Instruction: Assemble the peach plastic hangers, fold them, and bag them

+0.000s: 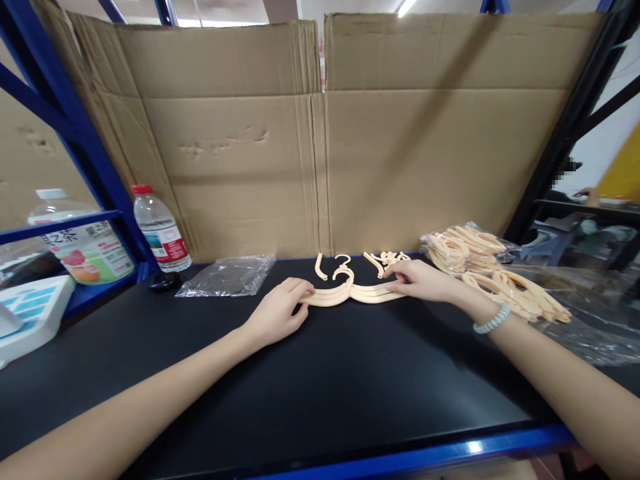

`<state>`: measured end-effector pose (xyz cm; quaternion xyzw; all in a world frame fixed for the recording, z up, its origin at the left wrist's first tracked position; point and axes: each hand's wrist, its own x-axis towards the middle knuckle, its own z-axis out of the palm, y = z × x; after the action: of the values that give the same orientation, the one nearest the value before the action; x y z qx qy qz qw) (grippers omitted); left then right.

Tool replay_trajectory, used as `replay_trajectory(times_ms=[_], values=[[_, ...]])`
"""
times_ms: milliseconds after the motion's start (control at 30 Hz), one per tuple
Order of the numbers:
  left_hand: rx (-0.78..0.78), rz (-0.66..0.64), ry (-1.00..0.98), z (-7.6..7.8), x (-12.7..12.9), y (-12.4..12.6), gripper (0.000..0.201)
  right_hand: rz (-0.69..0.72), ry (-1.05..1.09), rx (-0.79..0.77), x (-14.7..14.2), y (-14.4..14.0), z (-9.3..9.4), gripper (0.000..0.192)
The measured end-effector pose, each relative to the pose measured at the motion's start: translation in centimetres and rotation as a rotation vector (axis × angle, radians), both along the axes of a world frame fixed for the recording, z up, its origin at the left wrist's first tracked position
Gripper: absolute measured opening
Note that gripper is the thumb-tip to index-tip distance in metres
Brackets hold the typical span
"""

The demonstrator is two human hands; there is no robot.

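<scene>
- Currently, in the head view, a cream hanger lies nearer the bench's back edge than its front edge, about midway between the left and right sides of the black bench.
- The left hand is partly curled, thumb and fingertips lightly closed on the hanger's left end.
- The right hand is partly closed too, holding the right end; how firmly, I cannot tell.
- Handling it well would likely mean a light, even hold at both ends, fingers clear of the middle joint, and both arms kept level so that nothing twists.
- Its long axis runs left to right, roughly parallel to the front edge. The hook points towards the back edge, its open side facing left.
- Behind it, along the back edge, lie loose cream pieces.
- Towards the back right corner are bagged hangers; near the back left are a flat clear bag and a red-capped bottle.
</scene>
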<state>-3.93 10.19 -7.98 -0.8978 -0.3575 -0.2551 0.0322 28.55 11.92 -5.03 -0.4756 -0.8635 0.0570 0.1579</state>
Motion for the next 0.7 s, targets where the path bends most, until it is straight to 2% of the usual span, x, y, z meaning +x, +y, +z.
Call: replay_trajectory(times_ms=[700], values=[[0.039, -0.011, 0.003, 0.13, 0.08, -0.10, 0.022, 0.039, -0.030, -0.034, -0.30, -0.08, -0.07, 0.026]])
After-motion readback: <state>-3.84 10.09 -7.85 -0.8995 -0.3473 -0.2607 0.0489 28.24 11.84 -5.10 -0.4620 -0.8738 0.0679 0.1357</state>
